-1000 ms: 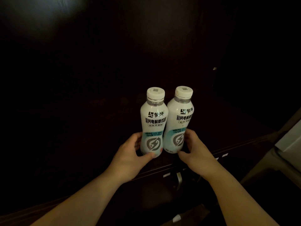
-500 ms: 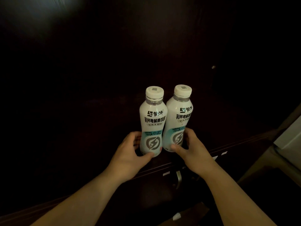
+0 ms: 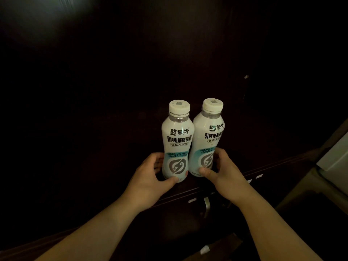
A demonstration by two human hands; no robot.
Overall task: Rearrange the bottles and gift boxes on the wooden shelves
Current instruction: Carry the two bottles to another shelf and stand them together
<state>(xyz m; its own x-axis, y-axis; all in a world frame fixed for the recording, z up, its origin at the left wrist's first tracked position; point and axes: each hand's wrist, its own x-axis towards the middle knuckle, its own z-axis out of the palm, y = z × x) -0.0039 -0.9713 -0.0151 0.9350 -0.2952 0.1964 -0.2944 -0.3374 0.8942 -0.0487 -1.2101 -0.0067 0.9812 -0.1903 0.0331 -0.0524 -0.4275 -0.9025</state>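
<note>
White drink bottles stand touching on the dark shelf (image 3: 273, 167); left hand (image 3: 150, 178) wraps the nine-o'clock bottle (image 3: 178, 142), right hand (image 3: 224, 172) the three-o'clock bottle (image 3: 208, 140); likely positioning them; next, careful release.

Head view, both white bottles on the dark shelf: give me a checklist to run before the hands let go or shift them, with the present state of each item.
1. Left hand wraps the base of the left white plastic bottle with a white cap: ok.
2. Right hand wraps the base of the right white plastic bottle with a white cap: ok.
3. Both caps on: ok.
4. Bottles upright: ok for the left one; the right one leans slightly.
5. Bottles side by side, touching: ok.
6. Bases fully seated on the dark wooden shelf: cannot tell, too dark.
7. Gift boxes located: cannot tell, none visible.
</note>
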